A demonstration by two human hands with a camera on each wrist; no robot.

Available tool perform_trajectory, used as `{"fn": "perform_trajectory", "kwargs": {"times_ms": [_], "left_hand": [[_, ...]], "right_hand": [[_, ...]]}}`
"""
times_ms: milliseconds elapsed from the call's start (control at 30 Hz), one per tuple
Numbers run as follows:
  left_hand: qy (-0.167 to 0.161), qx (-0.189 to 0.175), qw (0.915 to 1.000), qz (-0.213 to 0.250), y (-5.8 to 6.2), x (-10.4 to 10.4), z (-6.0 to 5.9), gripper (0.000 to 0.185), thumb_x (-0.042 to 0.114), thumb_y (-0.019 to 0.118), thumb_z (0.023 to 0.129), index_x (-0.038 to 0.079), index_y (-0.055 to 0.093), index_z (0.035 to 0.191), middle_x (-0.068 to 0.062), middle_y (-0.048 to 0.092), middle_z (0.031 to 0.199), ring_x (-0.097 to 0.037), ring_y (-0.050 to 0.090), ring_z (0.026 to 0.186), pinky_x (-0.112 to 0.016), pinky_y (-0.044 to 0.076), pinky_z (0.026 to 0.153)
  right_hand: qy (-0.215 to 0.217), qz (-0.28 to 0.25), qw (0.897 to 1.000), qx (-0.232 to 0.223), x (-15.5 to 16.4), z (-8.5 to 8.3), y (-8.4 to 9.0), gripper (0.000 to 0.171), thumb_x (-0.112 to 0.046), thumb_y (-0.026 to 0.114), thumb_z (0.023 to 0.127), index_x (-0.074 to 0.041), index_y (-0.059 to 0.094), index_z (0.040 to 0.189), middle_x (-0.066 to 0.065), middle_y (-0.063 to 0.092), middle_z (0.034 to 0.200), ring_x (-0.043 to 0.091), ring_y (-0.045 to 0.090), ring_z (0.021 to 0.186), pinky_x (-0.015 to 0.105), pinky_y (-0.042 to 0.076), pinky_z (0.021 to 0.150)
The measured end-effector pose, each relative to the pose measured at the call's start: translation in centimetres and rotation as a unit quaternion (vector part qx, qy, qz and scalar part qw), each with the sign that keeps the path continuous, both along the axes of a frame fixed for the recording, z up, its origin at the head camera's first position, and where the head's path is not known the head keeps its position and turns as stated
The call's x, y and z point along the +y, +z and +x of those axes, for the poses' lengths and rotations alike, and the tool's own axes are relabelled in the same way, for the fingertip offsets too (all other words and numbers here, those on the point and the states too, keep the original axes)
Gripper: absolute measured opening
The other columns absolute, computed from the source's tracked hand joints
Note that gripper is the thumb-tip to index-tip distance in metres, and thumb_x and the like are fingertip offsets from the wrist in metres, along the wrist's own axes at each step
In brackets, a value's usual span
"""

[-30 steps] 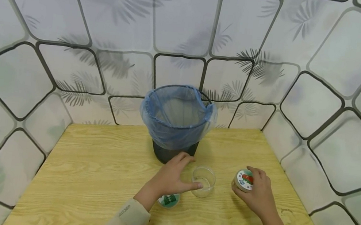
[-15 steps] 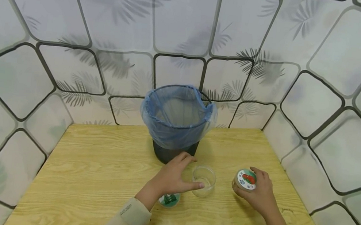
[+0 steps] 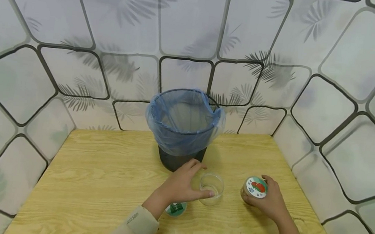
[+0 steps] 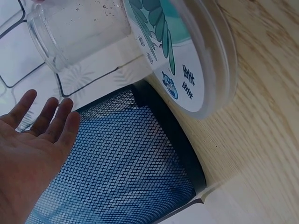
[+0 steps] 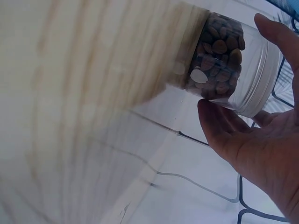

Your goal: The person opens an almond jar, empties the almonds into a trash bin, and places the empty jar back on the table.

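Note:
A clear, lidless plastic jar [image 3: 212, 184] with small dark specks inside stands on the table in the head view. My left hand [image 3: 180, 185] is spread beside it, thumb overlapping its front; in the left wrist view the fingers [image 4: 51, 119] show no grip on the jar [image 4: 84, 32]. Below that hand lies a round white lid with a green picture [image 3: 176, 208], partly hidden by the wrist. At the right, my right hand [image 3: 269, 202] holds a lidded jar [image 3: 256, 188] with a red tomato picture on top. The right wrist view shows brown nut-like pieces [image 5: 219, 51] in it.
A dark mesh bin [image 3: 179, 160] lined with a blue bag [image 3: 185, 136] stands behind the clear jar. The wood-grain table [image 3: 98, 184] is bounded by patterned walls [image 3: 127, 68] at the back and both sides.
The jar in my right hand has tipped slightly, so more of its tomato lid shows. My left hand has shifted slightly to the right, still beside the clear jar.

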State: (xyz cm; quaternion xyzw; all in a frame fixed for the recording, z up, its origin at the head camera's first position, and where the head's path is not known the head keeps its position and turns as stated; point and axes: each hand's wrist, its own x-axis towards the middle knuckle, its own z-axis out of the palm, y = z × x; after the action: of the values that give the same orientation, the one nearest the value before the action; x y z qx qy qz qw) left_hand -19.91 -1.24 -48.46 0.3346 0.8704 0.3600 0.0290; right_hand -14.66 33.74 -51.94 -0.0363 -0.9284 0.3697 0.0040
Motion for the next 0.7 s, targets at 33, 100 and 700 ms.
{"fn": "perform_trajectory", "kwargs": {"times_ms": [33, 100, 700], "left_hand": [[-0.001, -0.001, 1.0, 0.002, 0.0, 0.0, 0.0, 0.085, 0.078, 0.067, 0.088, 0.023, 0.055, 0.152, -0.003, 0.055, 0.145, -0.028, 0.061, 0.13, -0.051, 0.053, 0.109], [-0.002, -0.003, 1.0, 0.005, 0.1, 0.1, 0.0, 0.085, 0.079, 0.067, 0.089, 0.023, 0.054, 0.152, -0.003, 0.055, 0.146, -0.029, 0.061, 0.13, -0.051, 0.053, 0.109], [-0.016, -0.001, 0.9999, -0.004, 0.1, 1.5, -0.2, 0.082, 0.079, 0.064, 0.091, 0.026, 0.053, 0.152, 0.001, 0.055, 0.143, -0.021, 0.061, 0.128, -0.046, 0.053, 0.111]], "right_hand": [[-0.001, -0.001, 1.0, -0.005, 0.1, -0.1, 0.0, 0.119, -0.041, 0.094, 0.081, 0.01, 0.022, 0.162, 0.034, 0.042, 0.148, 0.047, 0.056, 0.126, 0.061, 0.053, 0.1], [-0.001, -0.005, 1.0, -0.015, 0.1, -0.1, 0.0, 0.12, -0.04, 0.094, 0.081, 0.01, 0.022, 0.162, 0.034, 0.044, 0.149, 0.048, 0.056, 0.128, 0.062, 0.052, 0.102], [-0.009, -0.012, 0.998, -0.066, 0.8, -0.3, -0.4, 0.112, -0.034, 0.099, 0.076, 0.01, 0.031, 0.153, 0.035, 0.053, 0.146, 0.052, 0.055, 0.133, 0.065, 0.05, 0.106]]}}
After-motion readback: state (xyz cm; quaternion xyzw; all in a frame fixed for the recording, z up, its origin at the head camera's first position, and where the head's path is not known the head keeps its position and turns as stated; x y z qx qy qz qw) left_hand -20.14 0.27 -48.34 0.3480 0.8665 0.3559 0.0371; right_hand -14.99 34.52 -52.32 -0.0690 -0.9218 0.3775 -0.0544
